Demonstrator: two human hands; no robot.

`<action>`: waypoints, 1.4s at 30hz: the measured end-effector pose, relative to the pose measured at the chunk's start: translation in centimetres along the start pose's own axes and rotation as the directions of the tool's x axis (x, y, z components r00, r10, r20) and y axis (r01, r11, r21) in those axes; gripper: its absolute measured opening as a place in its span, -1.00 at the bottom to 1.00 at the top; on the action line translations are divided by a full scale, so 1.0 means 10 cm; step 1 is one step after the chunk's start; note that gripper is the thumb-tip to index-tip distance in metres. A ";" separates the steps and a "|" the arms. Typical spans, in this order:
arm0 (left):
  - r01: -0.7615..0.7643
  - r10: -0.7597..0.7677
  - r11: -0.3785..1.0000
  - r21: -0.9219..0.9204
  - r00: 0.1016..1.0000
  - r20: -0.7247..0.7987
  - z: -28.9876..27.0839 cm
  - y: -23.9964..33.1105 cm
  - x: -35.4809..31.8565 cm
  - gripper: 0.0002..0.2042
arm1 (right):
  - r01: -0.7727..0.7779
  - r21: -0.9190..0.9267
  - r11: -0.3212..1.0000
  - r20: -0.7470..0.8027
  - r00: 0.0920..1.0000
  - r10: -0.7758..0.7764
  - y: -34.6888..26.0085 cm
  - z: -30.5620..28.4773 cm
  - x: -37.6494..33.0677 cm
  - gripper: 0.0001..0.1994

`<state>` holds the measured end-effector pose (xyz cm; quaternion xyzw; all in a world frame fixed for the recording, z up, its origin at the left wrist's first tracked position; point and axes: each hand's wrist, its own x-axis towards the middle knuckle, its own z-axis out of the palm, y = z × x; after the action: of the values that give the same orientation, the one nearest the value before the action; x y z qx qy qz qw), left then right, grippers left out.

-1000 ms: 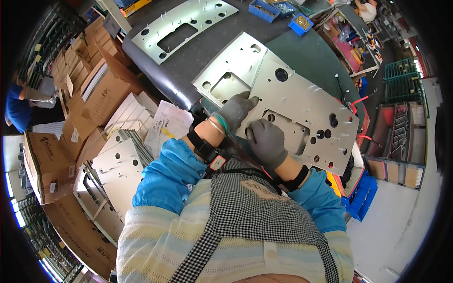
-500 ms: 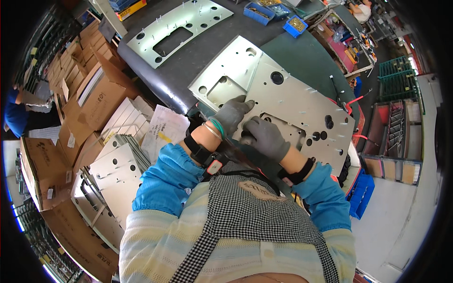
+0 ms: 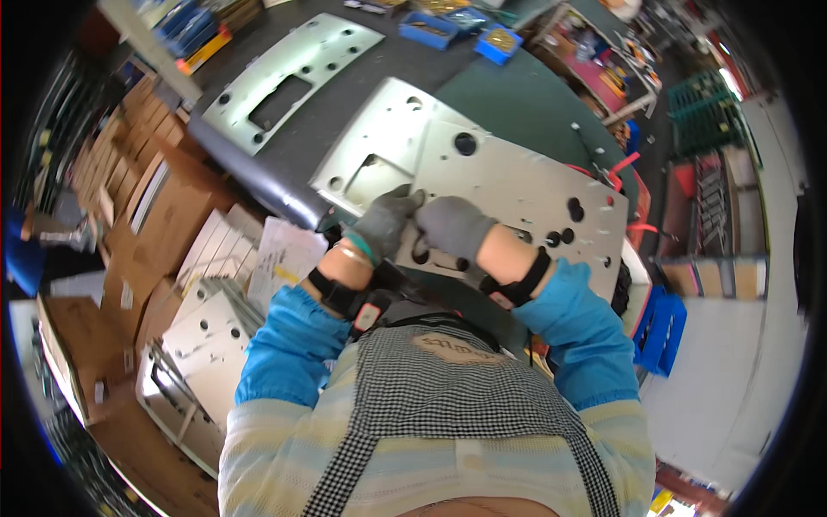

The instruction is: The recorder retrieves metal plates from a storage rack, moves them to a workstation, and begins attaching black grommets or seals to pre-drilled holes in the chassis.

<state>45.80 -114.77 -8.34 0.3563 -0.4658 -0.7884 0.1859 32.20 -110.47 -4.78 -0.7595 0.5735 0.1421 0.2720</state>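
A large grey metal panel [image 3: 508,177] with round holes and short studs lies in front of me. It seems to overlap a brighter metal panel [image 3: 379,125] with a rectangular cutout on its left. My left hand [image 3: 385,222], in a grey glove, is over the near edge where the two panels meet, its fingers curled together. Right beside it, my gloved right hand [image 3: 454,226] is closed in a loose fist above the grey panel. The hands nearly touch at the fingertips. Whatever lies between their fingers is hidden, and the picture is slightly blurred.
Another cut-out panel [image 3: 293,82] lies on the dark table [image 3: 345,82] at the far left. Small blue bins [image 3: 498,45] of hardware stand at the back. Cardboard boxes [image 3: 177,211], a paper sheet [image 3: 284,257] and stacked panels [image 3: 207,332] are at left; a blue bin [image 3: 661,332] is at right.
My right hand has moved left over the panel, up against my left hand. The view has shifted, so the panels and table appear further left.
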 end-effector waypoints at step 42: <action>0.283 -0.231 0.956 -0.074 0.886 0.401 -0.10 0.08 -0.03 -0.43 | -0.445 0.341 0.828 -0.806 0.315 0.501 1.07 1.04 -1.57 -0.79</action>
<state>46.68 -115.59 -7.90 0.2388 -0.3895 -0.8895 0.0066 18.27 -94.07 -7.58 -0.5125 0.8285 -0.2065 -0.0912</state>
